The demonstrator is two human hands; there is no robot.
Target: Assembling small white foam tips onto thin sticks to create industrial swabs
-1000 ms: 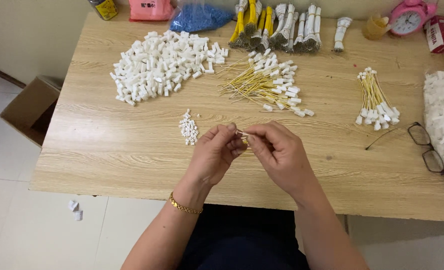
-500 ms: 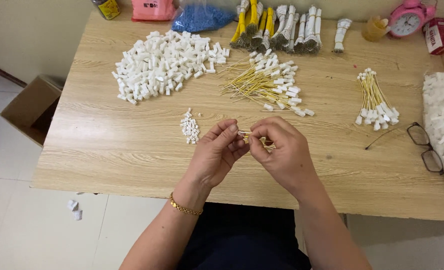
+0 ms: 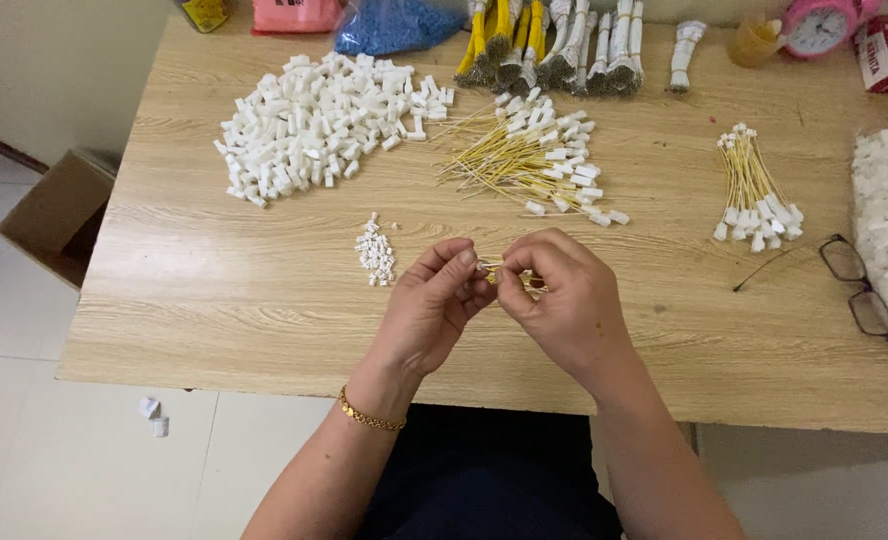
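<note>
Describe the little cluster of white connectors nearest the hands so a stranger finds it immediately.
On the wooden table, look just beyond the left hand. The small cluster of white connectors lies there, far smaller than the big white pile behind it, with no yellow wires attached.

The worktop [image 3: 214, 300] is pale wood-grain laminate, smooth and matt. The heap of white connector housings [image 3: 314, 125] looks like hard plastic with a slight sheen. The loose yellow wires [image 3: 509, 160] carry glossy plastic insulation. A bracelet [image 3: 369, 415] on the left wrist is shiny gold-coloured metal. The box [image 3: 54, 215] beside the worktop is dull brown cardboard. The floor [image 3: 64, 470] is smooth, pale tile.
</note>
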